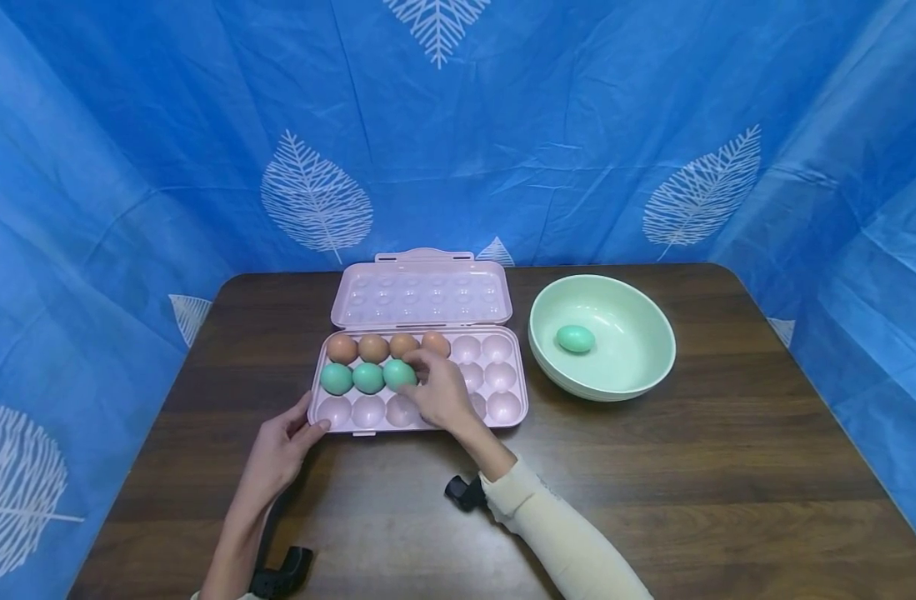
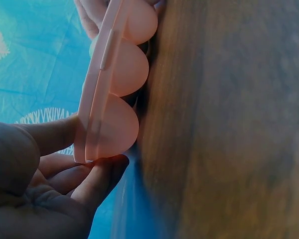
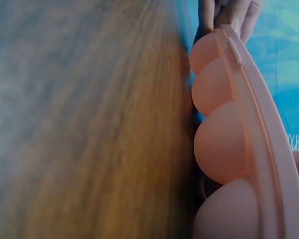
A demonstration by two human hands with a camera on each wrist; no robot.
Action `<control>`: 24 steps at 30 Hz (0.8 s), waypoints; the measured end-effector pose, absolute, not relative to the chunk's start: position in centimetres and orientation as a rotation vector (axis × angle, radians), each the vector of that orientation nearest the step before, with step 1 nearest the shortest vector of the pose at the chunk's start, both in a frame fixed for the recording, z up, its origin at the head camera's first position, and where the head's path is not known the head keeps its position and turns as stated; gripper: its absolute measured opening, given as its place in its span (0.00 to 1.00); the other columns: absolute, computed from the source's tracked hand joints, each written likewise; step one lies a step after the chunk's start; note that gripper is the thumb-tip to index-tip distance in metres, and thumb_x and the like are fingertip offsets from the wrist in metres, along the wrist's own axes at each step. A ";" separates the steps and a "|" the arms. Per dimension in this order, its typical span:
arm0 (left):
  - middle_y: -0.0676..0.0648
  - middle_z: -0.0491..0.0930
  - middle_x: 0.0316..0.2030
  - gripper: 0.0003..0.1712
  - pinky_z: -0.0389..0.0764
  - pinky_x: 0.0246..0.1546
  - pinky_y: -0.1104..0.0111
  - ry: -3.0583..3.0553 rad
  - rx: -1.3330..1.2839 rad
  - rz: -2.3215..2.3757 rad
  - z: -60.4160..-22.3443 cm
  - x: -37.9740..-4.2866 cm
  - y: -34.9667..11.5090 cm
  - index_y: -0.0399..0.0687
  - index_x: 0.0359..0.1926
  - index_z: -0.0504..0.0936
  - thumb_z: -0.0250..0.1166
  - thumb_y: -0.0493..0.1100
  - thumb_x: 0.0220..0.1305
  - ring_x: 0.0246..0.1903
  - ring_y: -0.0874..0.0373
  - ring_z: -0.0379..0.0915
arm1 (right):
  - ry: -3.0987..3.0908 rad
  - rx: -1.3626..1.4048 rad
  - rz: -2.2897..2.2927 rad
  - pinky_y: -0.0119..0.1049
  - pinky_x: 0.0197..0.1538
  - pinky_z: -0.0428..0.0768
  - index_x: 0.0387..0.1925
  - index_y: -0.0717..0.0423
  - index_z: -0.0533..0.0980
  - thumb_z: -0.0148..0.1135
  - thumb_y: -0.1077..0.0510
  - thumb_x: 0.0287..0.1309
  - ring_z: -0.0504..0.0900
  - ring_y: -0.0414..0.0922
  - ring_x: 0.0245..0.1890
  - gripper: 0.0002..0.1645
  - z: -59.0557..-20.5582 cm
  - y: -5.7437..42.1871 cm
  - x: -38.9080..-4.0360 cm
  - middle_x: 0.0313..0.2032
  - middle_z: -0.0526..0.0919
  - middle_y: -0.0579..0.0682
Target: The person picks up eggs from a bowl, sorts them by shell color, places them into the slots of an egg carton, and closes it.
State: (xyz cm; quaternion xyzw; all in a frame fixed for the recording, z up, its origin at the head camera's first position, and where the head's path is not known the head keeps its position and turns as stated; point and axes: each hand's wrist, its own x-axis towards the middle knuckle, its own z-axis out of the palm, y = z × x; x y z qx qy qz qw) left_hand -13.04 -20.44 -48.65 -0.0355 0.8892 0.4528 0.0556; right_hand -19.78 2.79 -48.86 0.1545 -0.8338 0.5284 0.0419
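Observation:
A pink egg carton [image 1: 368,412] lies with its lid [image 1: 422,293] laid back on the table. Several brown eggs [image 1: 373,348] fill cups of the back row from the left. Three green eggs [image 1: 337,379] sit in the middle row. My left hand [image 1: 281,450] grips the carton's front left corner, thumb on the rim and fingers underneath, as the left wrist view shows. My right hand [image 1: 444,396] reaches over the carton and pinches the rightmost green egg [image 1: 397,374] between thumb and fingers at its right side. The right wrist view shows mostly the carton's front underside [image 3: 220,142].
Right of the carton stands a pale green bowl [image 1: 638,342] with one green egg [image 1: 576,338] in it. A dark wooden table [image 1: 690,492] carries everything, and a blue curtain [image 1: 548,125] with white leaf prints hangs behind and at the sides.

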 end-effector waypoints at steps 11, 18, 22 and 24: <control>0.35 0.57 0.64 0.38 0.64 0.57 0.54 2.680 -0.127 1.383 -48.7 -13.1 -20.5 0.37 0.67 0.55 0.59 0.50 0.63 0.62 0.42 0.55 | -2.535 0.405 1.728 0.34 0.47 0.77 0.46 0.64 0.77 0.68 0.66 0.43 0.80 0.47 0.42 0.23 -48.8 3.5 -19.2 0.43 0.81 0.53; 0.35 0.57 0.64 0.39 0.64 0.56 0.54 2.673 -0.138 1.386 -48.3 -13.1 -20.4 0.37 0.67 0.55 0.59 0.51 0.63 0.62 0.42 0.55 | -2.444 0.445 1.858 0.38 0.50 0.76 0.46 0.67 0.76 0.68 0.67 0.44 0.79 0.51 0.45 0.23 -48.8 4.2 -19.0 0.45 0.80 0.58; 0.35 0.57 0.64 0.39 0.65 0.56 0.55 2.671 -0.139 1.386 -48.3 -13.1 -20.3 0.37 0.67 0.55 0.59 0.51 0.63 0.62 0.42 0.55 | -2.364 0.506 1.963 0.47 0.52 0.74 0.46 0.73 0.73 0.65 0.71 0.46 0.76 0.59 0.47 0.22 -47.4 4.5 -18.3 0.45 0.77 0.66; 0.35 0.57 0.64 0.38 0.65 0.56 0.55 2.672 -0.140 1.386 -48.3 -13.1 -20.4 0.37 0.67 0.55 0.59 0.50 0.63 0.62 0.42 0.56 | -2.325 0.527 2.013 0.51 0.52 0.73 0.45 0.76 0.73 0.64 0.72 0.46 0.75 0.63 0.47 0.21 -46.5 4.7 -17.9 0.44 0.76 0.70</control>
